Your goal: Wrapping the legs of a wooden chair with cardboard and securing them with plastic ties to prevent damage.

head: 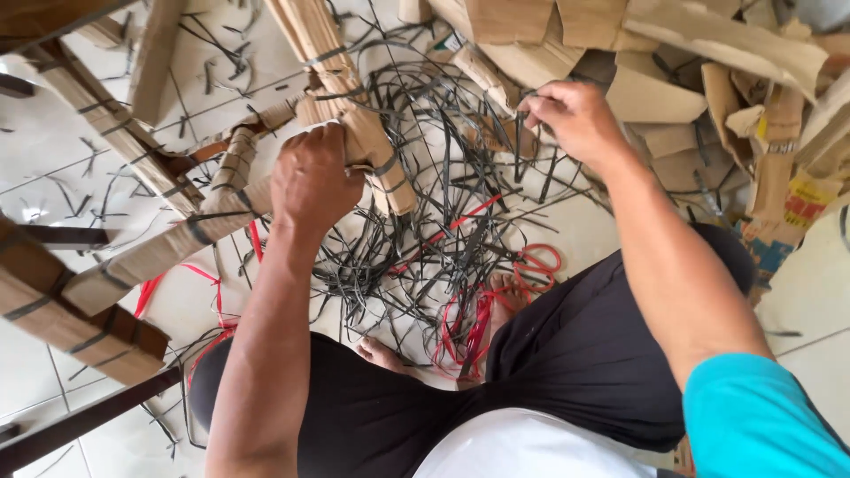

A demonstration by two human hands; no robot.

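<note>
At the far left, dark wooden legs [84,416] wrapped in cardboard and bound with black straps lie across the white tile floor [35,142]. Red straps [208,283] trail over the tiles beneath them. The left hand [312,181] is closed in a fist around a cardboard-wrapped leg [363,133] — the fingers curl over its near edge, knuckles up. That leg runs from the top of the view down toward the middle, ringed by black bands. Just right of it a tangle of cut black straps [425,239] sprawls over the floor, reaching the bare feet [505,296] and a loop of red strap [531,265]. The right hand [574,115] hovers above the tangle's upper edge, fingertips pinched together on a thin black strap [522,146] — it hangs down from the pinch. Behind it, torn cardboard [673,97] is heaped at the upper right.
</note>
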